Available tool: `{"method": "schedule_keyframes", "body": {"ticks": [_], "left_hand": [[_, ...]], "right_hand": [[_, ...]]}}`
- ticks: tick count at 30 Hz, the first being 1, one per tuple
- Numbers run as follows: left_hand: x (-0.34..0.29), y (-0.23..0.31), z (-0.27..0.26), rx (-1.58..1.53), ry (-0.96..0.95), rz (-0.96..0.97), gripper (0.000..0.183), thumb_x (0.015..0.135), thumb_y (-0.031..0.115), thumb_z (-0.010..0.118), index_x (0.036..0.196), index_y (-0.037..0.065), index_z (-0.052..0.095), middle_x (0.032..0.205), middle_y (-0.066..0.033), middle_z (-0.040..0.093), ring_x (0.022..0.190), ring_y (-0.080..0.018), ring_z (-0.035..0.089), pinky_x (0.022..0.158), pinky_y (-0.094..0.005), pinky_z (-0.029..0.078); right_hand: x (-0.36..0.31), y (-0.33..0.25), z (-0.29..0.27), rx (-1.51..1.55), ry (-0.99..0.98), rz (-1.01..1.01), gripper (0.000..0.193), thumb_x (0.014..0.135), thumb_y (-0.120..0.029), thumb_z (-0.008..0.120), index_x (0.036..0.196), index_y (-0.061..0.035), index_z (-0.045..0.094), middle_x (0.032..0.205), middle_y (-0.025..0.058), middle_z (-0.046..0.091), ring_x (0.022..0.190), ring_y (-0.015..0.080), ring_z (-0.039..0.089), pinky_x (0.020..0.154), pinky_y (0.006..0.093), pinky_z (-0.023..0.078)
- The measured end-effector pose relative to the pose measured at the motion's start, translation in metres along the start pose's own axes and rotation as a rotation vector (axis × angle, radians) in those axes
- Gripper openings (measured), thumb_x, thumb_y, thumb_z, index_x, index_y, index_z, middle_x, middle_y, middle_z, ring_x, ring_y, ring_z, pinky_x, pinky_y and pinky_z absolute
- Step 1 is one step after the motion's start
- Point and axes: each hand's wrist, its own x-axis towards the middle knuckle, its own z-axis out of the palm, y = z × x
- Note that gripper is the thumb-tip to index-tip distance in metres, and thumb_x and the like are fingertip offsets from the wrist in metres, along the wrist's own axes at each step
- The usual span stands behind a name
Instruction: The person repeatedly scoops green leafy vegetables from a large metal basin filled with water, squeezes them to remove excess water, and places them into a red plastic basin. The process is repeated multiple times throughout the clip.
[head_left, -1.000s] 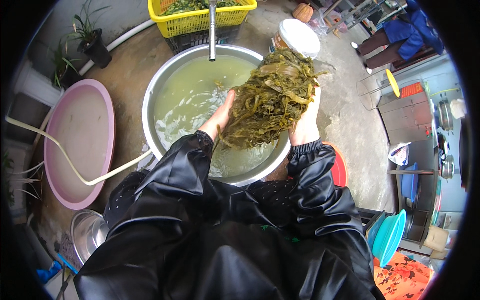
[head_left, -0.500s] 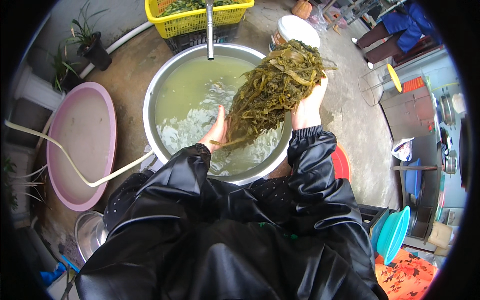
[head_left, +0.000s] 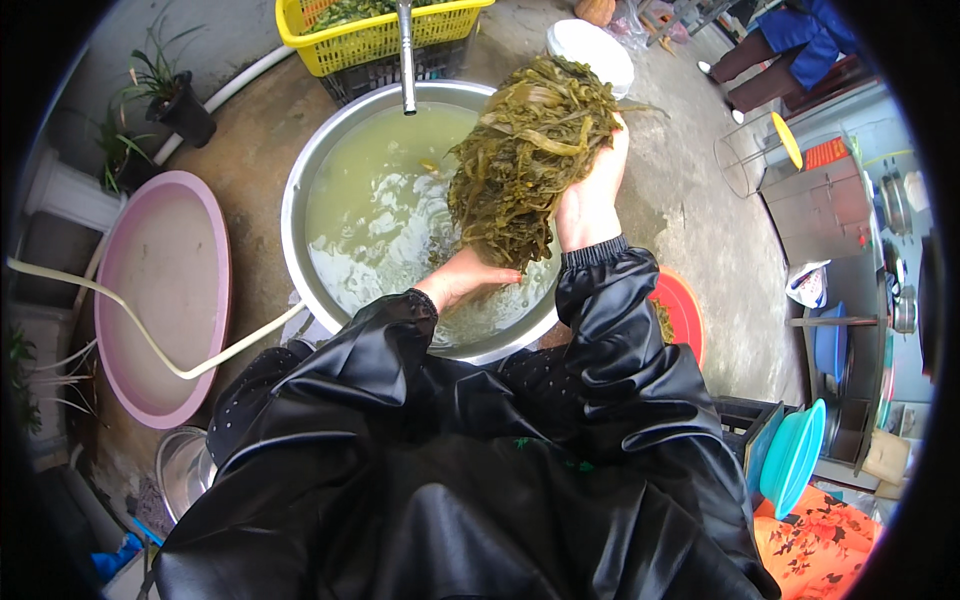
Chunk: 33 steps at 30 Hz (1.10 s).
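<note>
A large clump of wet, olive-brown leafy greens (head_left: 535, 150) is raised above the right side of a wide metal basin (head_left: 297, 235). My right hand (head_left: 592, 195) grips its right side, the fingers partly hidden behind the leaves. At the bottom end, my left hand (head_left: 465, 280) is cupped against the clump, thumb pointing right and fingers mostly hidden underneath. Cloudy greenish water (head_left: 375, 180) with glare and a few floating bits fills the basin. Both my arms are in shiny black sleeves with gathered cuffs.
A metal spout (head_left: 407, 60) hangs over the basin's far edge, near a yellow basket (head_left: 400, 35) of greens. To the left stands a pink tub (head_left: 222, 300), crossed by a pale hose (head_left: 140, 325). A red basin (head_left: 682, 315) sits by my right forearm. Far right, a person (head_left: 790, 50) stands.
The clump's trailing lower end is gathered in, leaving a more compact bundle. My left hand has moved right and lower, from beside the strands to beneath them. The view has shifted slightly.
</note>
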Motion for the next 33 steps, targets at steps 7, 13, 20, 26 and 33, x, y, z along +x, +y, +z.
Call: {"method": "schedule_keyframes", "body": {"ticks": [7, 13, 20, 26, 33], "left_hand": [[0.002, -0.015, -0.014, -0.117, 0.100, -0.008, 0.051, 0.077, 0.013, 0.079, 0.120, -0.004, 0.058, 0.109, -0.0098, 0.066, 0.099, -0.0164, 0.060, 0.092, -0.0297, 0.046], [0.001, -0.009, -0.028, -0.634, -0.013, 0.042, 0.051, 0.094, 0.036, 0.044, 0.132, 0.002, 0.049, 0.129, -0.0167, 0.057, 0.115, -0.0311, 0.057, 0.103, -0.0464, 0.040], [-0.002, 0.040, -0.025, -1.073, 0.183, 0.243, 0.059, 0.090, 0.051, 0.038, 0.135, 0.014, 0.050, 0.137, -0.0092, 0.052, 0.126, -0.0324, 0.047, 0.108, -0.0520, 0.033], [-0.010, 0.042, -0.041, -0.961, 0.269, 0.175, 0.066, 0.091, 0.060, 0.033, 0.135, 0.013, 0.049, 0.136, -0.0096, 0.052, 0.122, -0.0293, 0.052, 0.104, -0.0511, 0.039], [-0.003, 0.020, -0.061, -0.784, 0.242, 0.283, 0.051, 0.097, 0.046, 0.034, 0.118, 0.005, 0.057, 0.108, -0.0092, 0.066, 0.093, -0.0212, 0.065, 0.084, -0.0362, 0.054]], "right_hand": [[-0.004, 0.009, 0.006, -0.004, 0.006, -0.020, 0.037, 0.093, -0.033, 0.048, 0.117, -0.0061, 0.058, 0.114, 0.0085, 0.065, 0.101, 0.0252, 0.062, 0.091, 0.0396, 0.050], [-0.005, 0.005, -0.002, -0.083, -0.002, -0.075, 0.035, 0.091, -0.029, 0.054, 0.116, -0.0052, 0.058, 0.113, 0.0084, 0.064, 0.101, 0.0239, 0.062, 0.090, 0.0386, 0.050], [-0.024, 0.012, -0.035, -0.487, -0.246, -0.053, 0.032, 0.080, -0.007, 0.060, 0.112, -0.0027, 0.059, 0.103, 0.0055, 0.063, 0.089, 0.0155, 0.061, 0.079, 0.0303, 0.051], [-0.047, 0.027, -0.046, -1.153, -0.514, -0.089, 0.049, 0.065, -0.002, 0.062, 0.113, -0.0043, 0.058, 0.111, 0.0022, 0.058, 0.109, 0.0152, 0.053, 0.099, 0.0313, 0.041], [-0.074, 0.047, -0.043, -1.644, -0.997, -0.431, 0.057, 0.061, -0.005, 0.059, 0.117, -0.0114, 0.063, 0.099, 0.0167, 0.056, 0.109, 0.0378, 0.050, 0.093, 0.0442, 0.042]]}}
